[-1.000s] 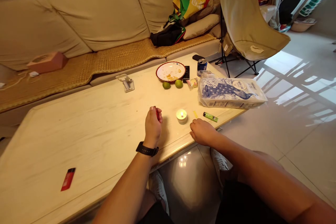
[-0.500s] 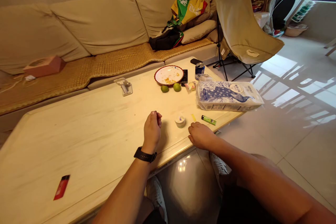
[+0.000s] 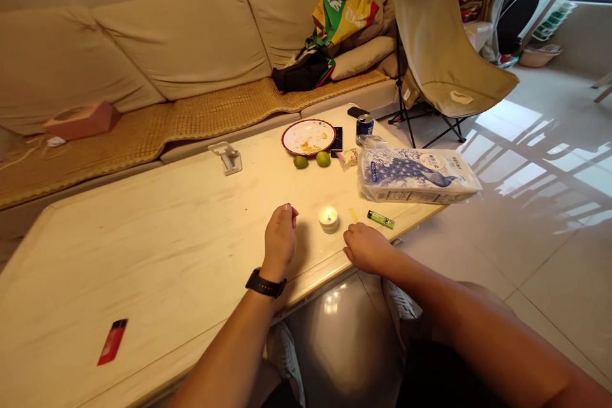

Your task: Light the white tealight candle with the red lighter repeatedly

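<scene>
A small round tealight candle (image 3: 329,221) stands on the pale table (image 3: 157,236) with a bright flame at its wick. Just left of it is my left hand (image 3: 281,233), closed and upright, a black watch on the wrist. A small dark spot shows at its thumb tip; what the fingers hold, if anything, is hidden. My right hand (image 3: 366,245) rests at the table's near edge, right of the candle, fingers curled in with nothing showing in them. Close beyond it lie a thin yellow strip (image 3: 352,213) and a green lighter (image 3: 380,219), both apart from the hand.
A tissue pack (image 3: 418,175) lies at the table's right end. Behind are two limes (image 3: 324,159), a red-rimmed plate (image 3: 308,137) with food scraps, and a blue can (image 3: 364,125). A red lighter (image 3: 112,342) lies near left; a white stand (image 3: 227,159) sits farther back.
The candle now shows a bright flame, where only its wick was visible before. My left hand has shifted very slightly to the right; my right hand stays in place.
</scene>
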